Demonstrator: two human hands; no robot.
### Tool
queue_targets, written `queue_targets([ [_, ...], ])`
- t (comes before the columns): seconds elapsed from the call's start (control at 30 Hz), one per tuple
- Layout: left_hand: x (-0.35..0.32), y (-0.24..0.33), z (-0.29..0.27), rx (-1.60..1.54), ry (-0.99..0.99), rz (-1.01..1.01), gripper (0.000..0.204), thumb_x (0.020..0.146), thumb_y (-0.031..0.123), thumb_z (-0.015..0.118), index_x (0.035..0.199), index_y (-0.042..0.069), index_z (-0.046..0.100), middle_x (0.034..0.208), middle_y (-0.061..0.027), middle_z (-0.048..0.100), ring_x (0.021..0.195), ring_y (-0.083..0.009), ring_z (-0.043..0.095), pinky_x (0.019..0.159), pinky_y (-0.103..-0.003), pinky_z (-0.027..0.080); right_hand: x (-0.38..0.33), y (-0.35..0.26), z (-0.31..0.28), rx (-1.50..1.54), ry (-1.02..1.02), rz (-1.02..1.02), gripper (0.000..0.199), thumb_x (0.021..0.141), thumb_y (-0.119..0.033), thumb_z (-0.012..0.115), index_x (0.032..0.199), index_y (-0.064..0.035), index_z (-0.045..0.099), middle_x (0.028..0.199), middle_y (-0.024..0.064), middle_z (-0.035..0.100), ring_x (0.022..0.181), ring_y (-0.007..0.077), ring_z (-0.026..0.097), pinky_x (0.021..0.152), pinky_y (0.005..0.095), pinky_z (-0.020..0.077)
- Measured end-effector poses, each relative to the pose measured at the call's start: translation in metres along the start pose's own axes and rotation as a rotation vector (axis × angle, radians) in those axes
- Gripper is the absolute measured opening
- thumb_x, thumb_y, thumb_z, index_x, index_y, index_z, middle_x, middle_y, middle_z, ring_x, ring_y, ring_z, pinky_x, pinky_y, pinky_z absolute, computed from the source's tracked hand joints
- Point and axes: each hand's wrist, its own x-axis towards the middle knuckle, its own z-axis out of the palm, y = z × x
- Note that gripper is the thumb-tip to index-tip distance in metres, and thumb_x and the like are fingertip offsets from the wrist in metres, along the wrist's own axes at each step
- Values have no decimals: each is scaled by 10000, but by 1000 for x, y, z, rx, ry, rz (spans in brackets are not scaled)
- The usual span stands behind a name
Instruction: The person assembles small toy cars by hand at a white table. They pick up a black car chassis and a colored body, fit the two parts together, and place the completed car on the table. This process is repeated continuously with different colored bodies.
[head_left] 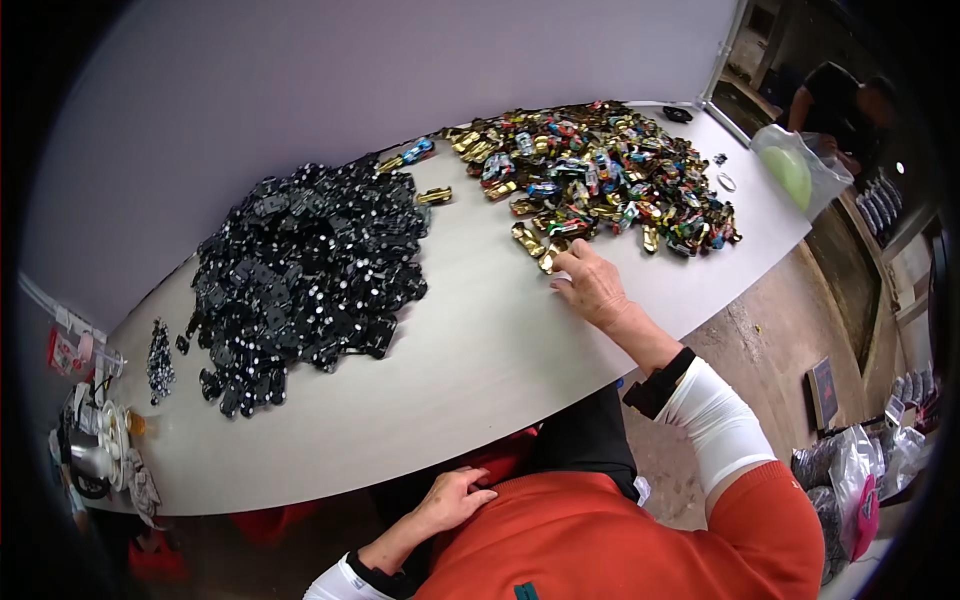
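Here, right hand (592,283) flat, fingers loose, touching gold shells (535,245) at pile's (610,170) 7 o'clock edge. Left hand (455,500) empty, curled at lap. Shells likely light, stiff, slick; pinch by sides.

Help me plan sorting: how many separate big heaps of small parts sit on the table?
2. A heap of black parts lies on the left; a heap of gold and coloured parts lies at the far right, where the right hand touches its near edge.
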Motion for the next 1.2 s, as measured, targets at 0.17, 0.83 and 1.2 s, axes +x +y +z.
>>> queue_targets([
  [0.17,-29,50,-69,-171,278,89,221,759,9,640,976,-26,617,755,-102,628,619,-138,607,546,-244,477,8,-2,3,-52,46,-98,148,728,-64,647,844,-62,554,880,108,511,753,307,561,631,410,459],
  [0.83,70,38,-142,757,932,234,202,661,-5,654,843,21,569,849,-98,540,802,-294,553,649,-387,468,13,-30,25,571,-327,224,184,842,-117,554,941,17,631,661,37,582,505,63,469,405,214,350],
  [1.2,65,69,-83,287,780,427,375,667,-104,601,1023,10,577,929,-132,554,737,-228,609,614,-300,511,-34,-118,11,1448,-721,587,191,824,-182,652,863,-10,581,621,24,532,411,60,394,359,196,286],
])
